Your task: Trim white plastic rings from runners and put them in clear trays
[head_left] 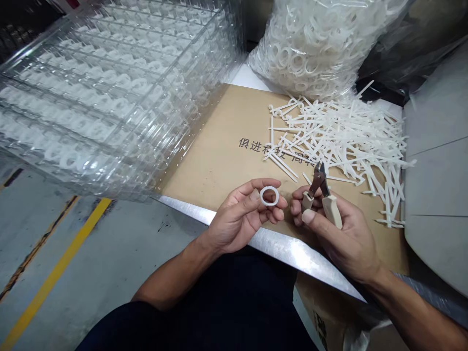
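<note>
Between the thumb and fingers of my left hand [239,214] is a small white plastic ring [269,187], its round opening facing me. My right hand [341,234] is closed around the light handles of a pair of side cutters [319,187]; their dark jaws point up and away from me, and the handles are spread. Both hands are close together above the front of the cardboard sheet [204,161]. Just beyond the cutters lies a loose heap of thin white plastic sprues [340,136].
Clear stacked trays [109,92] with rows of white rings stand at the left, overhanging the table. A clear bag [310,48] full of rings sits at the back. A pale grey panel [437,170] borders the right. The table's metal edge [292,251] runs in front of me.
</note>
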`<state>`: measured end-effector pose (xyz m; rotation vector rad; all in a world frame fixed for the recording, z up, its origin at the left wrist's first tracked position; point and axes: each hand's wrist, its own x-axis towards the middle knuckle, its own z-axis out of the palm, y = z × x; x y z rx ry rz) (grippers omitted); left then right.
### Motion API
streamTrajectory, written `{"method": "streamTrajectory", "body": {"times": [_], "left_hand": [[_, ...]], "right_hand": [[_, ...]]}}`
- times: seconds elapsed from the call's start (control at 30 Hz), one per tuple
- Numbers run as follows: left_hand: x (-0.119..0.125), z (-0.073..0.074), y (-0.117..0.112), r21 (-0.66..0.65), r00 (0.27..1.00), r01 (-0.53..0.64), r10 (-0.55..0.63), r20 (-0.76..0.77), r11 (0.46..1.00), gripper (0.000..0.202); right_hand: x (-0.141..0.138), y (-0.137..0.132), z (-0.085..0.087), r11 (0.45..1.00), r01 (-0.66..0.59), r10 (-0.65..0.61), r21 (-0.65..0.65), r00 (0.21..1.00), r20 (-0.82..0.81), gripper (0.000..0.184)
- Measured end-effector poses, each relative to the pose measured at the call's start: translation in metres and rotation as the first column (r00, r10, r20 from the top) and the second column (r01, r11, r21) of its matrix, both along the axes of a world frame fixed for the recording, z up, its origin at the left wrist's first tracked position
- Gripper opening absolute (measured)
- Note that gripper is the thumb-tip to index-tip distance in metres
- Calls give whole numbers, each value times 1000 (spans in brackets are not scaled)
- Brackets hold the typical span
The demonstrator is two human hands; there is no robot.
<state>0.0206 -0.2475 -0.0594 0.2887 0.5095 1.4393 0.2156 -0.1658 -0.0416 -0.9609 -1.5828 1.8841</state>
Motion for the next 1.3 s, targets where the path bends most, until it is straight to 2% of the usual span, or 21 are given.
{"method": "streamTrajectory", "body": {"times": [0.47, 0.7, 0.83, 0.97, 1.13, 1.3], "left_hand": [[0, -1, 2, -40, 999, -43, 43, -11, 998, 24], [0, 2, 3, 3, 997, -60, 60, -48, 998, 25], [-2, 22, 9, 92, 995, -65, 72, -74, 994, 25], [-4, 54, 21, 177, 995, -39, 55, -85, 983, 23], [-4, 91, 38, 249, 993, -20, 49, -110, 968, 26], [-1, 109, 48, 279, 995, -16, 42, -88, 960, 26]], "right_hand": [[-3, 3, -1, 999, -2, 3, 46, 1000, -25, 16], [-6, 4, -1, 997, -9, 12, 71, 999, -38, 18], [-6, 3, -2, 996, -16, 20, 84, 999, -43, 22], [-8, 2, -1, 999, -9, 13, 52, 997, -70, 26], [-12, 1, 1, 998, -25, 19, -52, 993, -117, 32], [-14, 4, -2, 995, -27, 10, -99, 987, -162, 34]]}}
